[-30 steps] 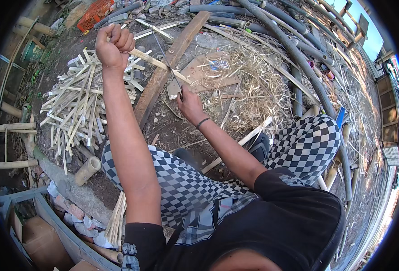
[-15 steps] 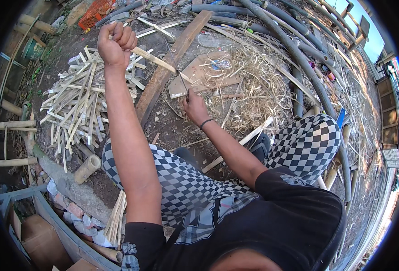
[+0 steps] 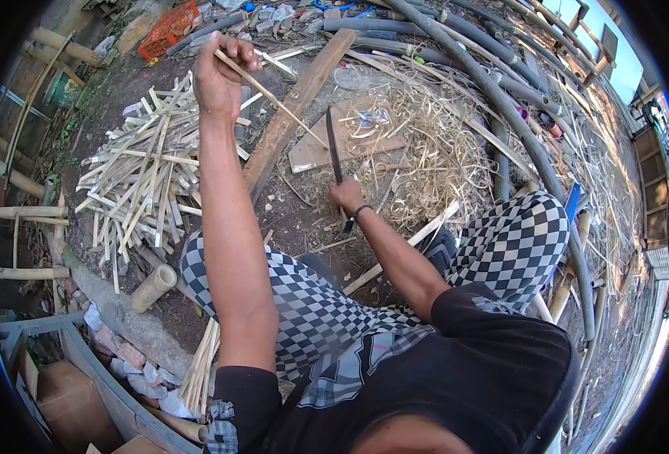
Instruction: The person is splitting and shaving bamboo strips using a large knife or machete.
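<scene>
My left hand (image 3: pixel 219 83) is raised at the upper left, gripping one end of a thin bamboo strip (image 3: pixel 283 107) between thumb and curled fingers. The strip slants down to the right, its far end over a flat brown board (image 3: pixel 309 153). Closer to me, my right hand (image 3: pixel 346 195) is wrapped round the handle of a long dark-bladed knife (image 3: pixel 333 144). Its blade points away from me, apart from the strip. Below and left of my left hand lies a heap of split bamboo strips (image 3: pixel 141 170).
Curly shavings (image 3: pixel 440 155) cover the ground right of the board. A wooden plank (image 3: pixel 296 102) lies aslant between strips and board. Bamboo poles (image 3: pixel 501 102) run along the far right. A bamboo stub (image 3: pixel 153 287) and a grey wooden frame (image 3: pixel 115 371) are at left.
The knife has come away from the strip and swung to point forward, with my right hand drawn back toward me. My left hand has shifted right and its fingers have loosened and turned.
</scene>
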Available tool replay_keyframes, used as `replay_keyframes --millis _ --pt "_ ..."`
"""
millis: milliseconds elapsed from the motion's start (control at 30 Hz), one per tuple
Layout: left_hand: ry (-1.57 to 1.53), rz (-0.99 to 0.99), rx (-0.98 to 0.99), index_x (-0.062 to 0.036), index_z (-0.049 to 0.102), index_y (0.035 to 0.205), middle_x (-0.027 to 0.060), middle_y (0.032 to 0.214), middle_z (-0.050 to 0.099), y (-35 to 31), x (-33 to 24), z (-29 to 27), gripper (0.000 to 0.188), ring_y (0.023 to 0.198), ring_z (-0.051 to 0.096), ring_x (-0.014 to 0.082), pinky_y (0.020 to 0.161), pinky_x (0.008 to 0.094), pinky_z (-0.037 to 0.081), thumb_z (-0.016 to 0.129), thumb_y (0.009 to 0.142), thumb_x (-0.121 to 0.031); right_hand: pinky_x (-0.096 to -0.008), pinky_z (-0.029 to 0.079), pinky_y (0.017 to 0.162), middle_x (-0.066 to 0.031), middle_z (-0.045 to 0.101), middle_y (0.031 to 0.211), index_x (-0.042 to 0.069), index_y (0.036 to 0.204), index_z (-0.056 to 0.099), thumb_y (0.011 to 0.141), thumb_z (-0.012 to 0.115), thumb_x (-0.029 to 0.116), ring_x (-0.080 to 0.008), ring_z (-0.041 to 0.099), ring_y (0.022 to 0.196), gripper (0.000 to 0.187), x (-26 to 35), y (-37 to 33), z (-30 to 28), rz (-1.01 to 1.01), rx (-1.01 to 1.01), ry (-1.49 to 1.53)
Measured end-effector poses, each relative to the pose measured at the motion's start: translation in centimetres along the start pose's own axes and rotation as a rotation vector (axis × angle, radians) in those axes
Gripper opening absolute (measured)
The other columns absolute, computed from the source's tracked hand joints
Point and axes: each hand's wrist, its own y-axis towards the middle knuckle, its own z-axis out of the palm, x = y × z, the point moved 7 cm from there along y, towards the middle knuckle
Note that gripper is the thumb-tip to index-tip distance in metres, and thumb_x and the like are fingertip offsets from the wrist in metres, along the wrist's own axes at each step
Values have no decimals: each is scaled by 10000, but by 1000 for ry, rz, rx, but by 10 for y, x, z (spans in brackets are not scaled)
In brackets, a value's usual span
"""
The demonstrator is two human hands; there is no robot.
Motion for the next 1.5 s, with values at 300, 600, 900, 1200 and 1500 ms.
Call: replay_keyframes --millis 300,600,900,1200,1500 --pt "122 27 -175 -125 290 591 -19 494 216 3 -7 -41 437 427 171 111 427 296 165 370 947 -366 -544 508 730 -279 642 756 -19 929 608 855 573 237 -484 631 764 269 164 -62 -39 -539 -151 -26" --pt "109 64 -268 -142 276 588 -21 479 201 4 -3 -42 440 407 141 107 399 294 148 362 958 -363 -514 532 820 -297 669 888 -76 1011 620 852 590 241 -455 660 871 357 -7 6 1 -129 -97 -259" --pt "162 38 -282 -142 271 608 -30 492 206 4 -11 -47 423 434 135 103 440 298 140 377 945 -375 -537 505 770 -308 629 772 -33 979 602 866 569 236 -470 635 804 293 163 -61 -29 -507 -84 -1" --pt "151 59 -328 -152 258 599 -33 483 197 3 -7 -48 421 432 130 104 435 298 134 383 925 -388 -533 519 808 -325 653 874 -51 983 605 855 564 214 -485 646 863 297 77 -14 -7 -296 -113 -137" --pt "167 73 -386 -152 243 586 -28 479 190 0 -18 -56 418 431 127 108 431 304 135 365 911 -386 -551 510 788 -305 647 806 -46 986 562 864 570 193 -482 644 822 269 96 -28 -1 -439 -118 -89"
